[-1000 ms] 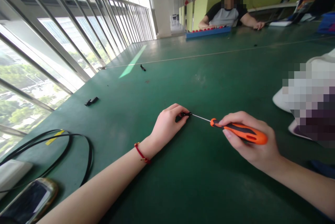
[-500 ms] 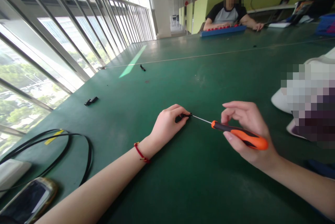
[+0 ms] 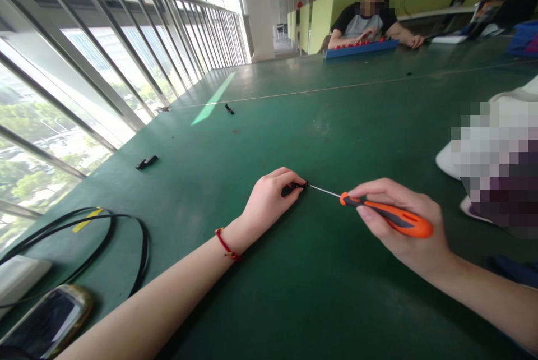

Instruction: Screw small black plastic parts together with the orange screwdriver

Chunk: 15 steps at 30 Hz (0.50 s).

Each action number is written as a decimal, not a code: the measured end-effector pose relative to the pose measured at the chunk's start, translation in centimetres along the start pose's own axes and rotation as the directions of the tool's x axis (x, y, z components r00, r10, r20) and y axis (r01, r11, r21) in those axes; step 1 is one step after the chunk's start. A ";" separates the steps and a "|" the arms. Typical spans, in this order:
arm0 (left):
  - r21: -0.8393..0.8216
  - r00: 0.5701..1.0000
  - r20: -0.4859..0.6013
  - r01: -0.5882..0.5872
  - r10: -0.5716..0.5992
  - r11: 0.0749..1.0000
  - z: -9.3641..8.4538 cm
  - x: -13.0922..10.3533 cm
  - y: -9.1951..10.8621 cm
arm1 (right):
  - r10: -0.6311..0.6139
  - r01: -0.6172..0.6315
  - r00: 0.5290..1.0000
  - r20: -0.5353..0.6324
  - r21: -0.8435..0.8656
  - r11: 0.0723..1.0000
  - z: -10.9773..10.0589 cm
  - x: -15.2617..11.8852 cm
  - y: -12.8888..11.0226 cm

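Note:
My left hand point(image 3: 273, 194) rests on the green table, thumb and fingers pinching a small black part point(image 3: 299, 185); most of that part is hidden by the fingers. In my right hand point(image 3: 412, 225) is a screwdriver point(image 3: 395, 218) with an orange and black handle, gripped between thumb and fingers. Its thin metal shaft points left, and the tip meets the end of the black part. Whether the tip sits in a screw is too small to tell.
Two small black pieces, one nearer point(image 3: 147, 162) and one farther point(image 3: 229, 109), lie left on the table point(image 3: 269, 130). A black cable point(image 3: 145, 242) and a phone point(image 3: 46, 321) are at lower left. A person point(image 3: 365, 26) sits across behind a blue tray point(image 3: 361, 50). A railing runs left.
The fingers of my right hand have shifted from loosely spread around the handle to closed on it, and the handle has turned. My left hand has stayed put.

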<state>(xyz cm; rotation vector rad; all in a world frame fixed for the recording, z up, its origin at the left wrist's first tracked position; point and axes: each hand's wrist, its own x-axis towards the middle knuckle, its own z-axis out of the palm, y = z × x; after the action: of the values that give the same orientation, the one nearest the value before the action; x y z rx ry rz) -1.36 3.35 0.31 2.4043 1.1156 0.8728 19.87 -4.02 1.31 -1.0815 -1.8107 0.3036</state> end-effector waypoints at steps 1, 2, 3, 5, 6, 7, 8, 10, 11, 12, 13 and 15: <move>0.001 1.000 -0.001 0.004 -0.004 1.000 0.0 0.0 0.0 | 0.001 -0.001 1.000 -0.005 -0.013 1.000 0.0 0.0 -0.1; 0.003 1.000 -0.003 0.006 -0.006 1.000 0.0 0.0 0.0 | -0.012 0.012 0.999 -0.034 -0.002 1.000 0.0 -0.1 -0.1; 0.004 1.000 -0.003 0.007 -0.007 1.000 0.0 0.0 0.0 | -0.033 0.036 0.997 -0.076 0.026 0.999 0.1 0.0 -0.1; 0.005 1.000 -0.003 0.004 -0.004 1.000 0.0 0.0 0.0 | -0.065 0.080 0.986 -0.155 0.092 0.993 0.1 0.1 0.0; 0.004 1.000 -0.002 0.001 -0.001 1.000 0.0 0.0 0.0 | -0.071 0.092 0.983 -0.169 0.117 0.989 0.1 0.1 0.1; 0.002 1.000 -0.002 0.001 -0.001 1.000 0.0 0.0 0.0 | -0.067 0.086 0.986 -0.149 0.122 0.989 0.1 0.2 0.1; 0.001 1.000 -0.002 0.002 -0.002 1.000 0.0 0.0 0.0 | -0.063 0.074 0.992 -0.109 0.103 0.992 0.0 0.2 0.1; 0.001 1.000 -0.003 0.007 -0.007 1.000 0.0 0.0 0.0 | -0.052 0.053 0.998 -0.025 0.019 0.998 -0.1 0.2 0.0; 0.002 1.000 -0.003 0.009 -0.009 1.000 0.0 -0.1 0.0 | -0.052 0.052 0.999 -0.007 -0.020 0.998 -0.1 0.1 -0.1; 0.003 1.000 -0.003 0.010 -0.010 1.000 0.0 -0.1 0.0 | -0.056 0.055 0.998 -0.020 -0.039 0.998 -0.1 0.0 -0.1; 0.004 1.000 -0.004 0.010 -0.010 1.000 0.0 -0.1 0.0 | -0.071 0.069 0.996 -0.061 -0.034 0.997 0.0 0.0 -0.1; 0.006 1.000 -0.001 0.011 -0.011 1.000 0.0 -0.1 0.0 | -0.098 0.104 0.983 -0.157 0.031 0.994 0.1 0.0 0.0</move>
<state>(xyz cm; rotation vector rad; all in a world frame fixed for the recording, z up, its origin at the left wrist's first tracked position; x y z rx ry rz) -1.35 3.30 0.27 2.4009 1.1326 0.8685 19.76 -4.02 1.24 -0.9559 -1.7068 0.1881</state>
